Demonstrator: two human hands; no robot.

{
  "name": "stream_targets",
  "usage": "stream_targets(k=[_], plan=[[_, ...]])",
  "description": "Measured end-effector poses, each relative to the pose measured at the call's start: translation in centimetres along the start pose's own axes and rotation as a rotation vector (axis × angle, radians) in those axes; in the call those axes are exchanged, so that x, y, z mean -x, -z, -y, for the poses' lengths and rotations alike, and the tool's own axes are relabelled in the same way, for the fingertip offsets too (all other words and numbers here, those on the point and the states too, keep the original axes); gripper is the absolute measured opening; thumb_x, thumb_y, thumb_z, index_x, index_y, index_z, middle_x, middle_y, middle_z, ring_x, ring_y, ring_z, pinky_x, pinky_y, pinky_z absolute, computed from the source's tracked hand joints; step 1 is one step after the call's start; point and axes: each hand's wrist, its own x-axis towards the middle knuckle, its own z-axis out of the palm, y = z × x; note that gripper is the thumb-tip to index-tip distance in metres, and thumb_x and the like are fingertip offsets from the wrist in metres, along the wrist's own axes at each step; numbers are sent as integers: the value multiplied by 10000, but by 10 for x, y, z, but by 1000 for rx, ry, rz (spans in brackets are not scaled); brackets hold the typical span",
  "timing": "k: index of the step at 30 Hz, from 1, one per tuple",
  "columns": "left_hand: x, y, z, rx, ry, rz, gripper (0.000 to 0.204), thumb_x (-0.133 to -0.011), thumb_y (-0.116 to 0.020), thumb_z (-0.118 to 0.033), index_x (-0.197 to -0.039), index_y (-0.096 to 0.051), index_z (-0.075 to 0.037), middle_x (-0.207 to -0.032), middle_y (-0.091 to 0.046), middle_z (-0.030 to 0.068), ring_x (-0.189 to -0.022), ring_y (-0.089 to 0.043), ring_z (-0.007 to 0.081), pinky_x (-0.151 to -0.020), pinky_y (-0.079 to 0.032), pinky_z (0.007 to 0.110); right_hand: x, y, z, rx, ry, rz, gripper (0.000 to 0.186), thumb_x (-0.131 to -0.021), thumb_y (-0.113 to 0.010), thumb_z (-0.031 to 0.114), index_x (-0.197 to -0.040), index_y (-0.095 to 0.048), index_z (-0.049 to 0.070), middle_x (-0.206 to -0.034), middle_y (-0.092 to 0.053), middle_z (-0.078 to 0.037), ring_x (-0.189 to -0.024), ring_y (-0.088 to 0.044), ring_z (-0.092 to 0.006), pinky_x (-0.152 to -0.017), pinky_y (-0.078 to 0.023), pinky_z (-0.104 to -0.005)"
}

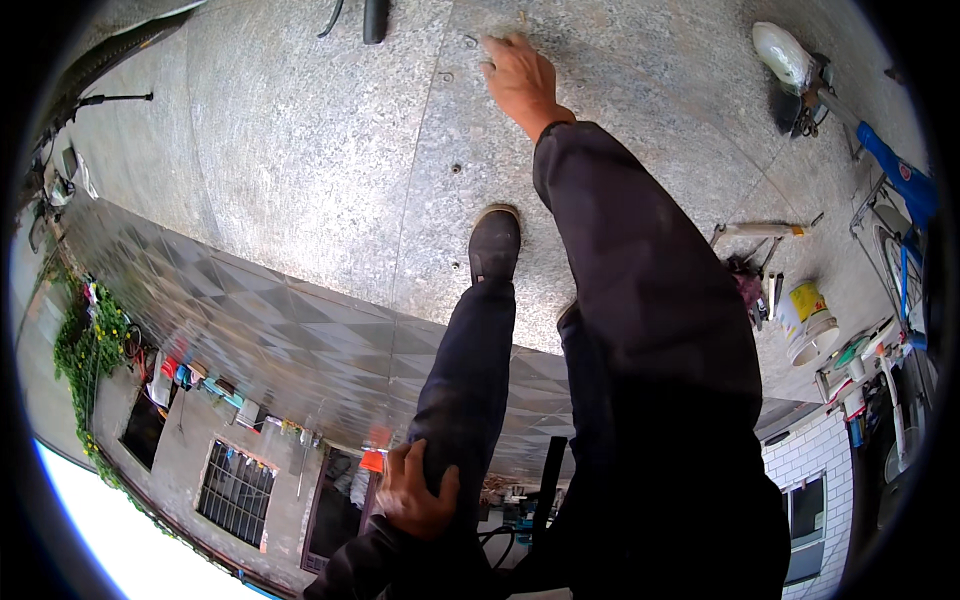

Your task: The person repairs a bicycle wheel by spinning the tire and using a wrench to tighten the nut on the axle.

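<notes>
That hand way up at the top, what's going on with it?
A person's right hand is stretched out at the speckled ground, fingers near a small round piece; whether they hold anything, I can't tell. The left hand seems to rest on the dark trouser leg. Another small piece lies beyond the shoe.

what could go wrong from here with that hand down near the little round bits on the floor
The right hand is close to a small round bit; if it's loose, which I can't tell, it might get knocked away. Another bit sits ahead and left of the left boot, so a step forward could catch it. The left hand appears to rest on the left leg; a slip there might upset balance.
</notes>
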Motion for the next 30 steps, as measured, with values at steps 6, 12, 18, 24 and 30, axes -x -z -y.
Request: stream_targets(k=[6,12,18,24,30], plan=[[1,4,3,63,60,-13,500,-708,-691,-207,-1119,-524,25,-1006,-542,231,-879,-574,398,-732,-486,441,-26,-39,2,169,142,-37,404,-815,-633,185,-1214,-569,169,-1091,-577,-85,-945,-577,-321,-776,-476,-453],[1,3,12,87,27,-71,505,-677,-703,-185,-1102,-531,26,-964,-547,227,-833,-572,396,-692,-482,450,-11,-46,-3,184,51,2,176,-783,-596,100,-943,-545,47,-1032,-573,-173,-913,-579,-380,-753,-477,-470],[-1,6,19,109,7,-75,503,-672,-703,-167,-1097,-526,35,-948,-545,234,-814,-568,406,-674,-482,450,-3,-63,16,59,44,99,156,-783,-556,69,-936,-533,51,-912,-614,-188,-851,-603,-375,-720,-484,-465],[0,9,22,116,45,-48,486,-688,-698,-173,-1097,-527,26,-961,-546,235,-819,-576,400,-670,-489,442,4,-79,36,134,4,148,137,-790,-583,98,-920,-548,74,-911,-604,-173,-842,-592,-387,-711,-469,-473],[3,6,13,98,38,-66,474,-697,-693,-178,-1093,-529,24,-972,-549,229,-830,-576,403,-683,-486,444,30,-69,16,94,11,74,88,-760,-532,16,-832,-579,34,-882,-588,-195,-825,-601,-380,-708,-483,-462]])
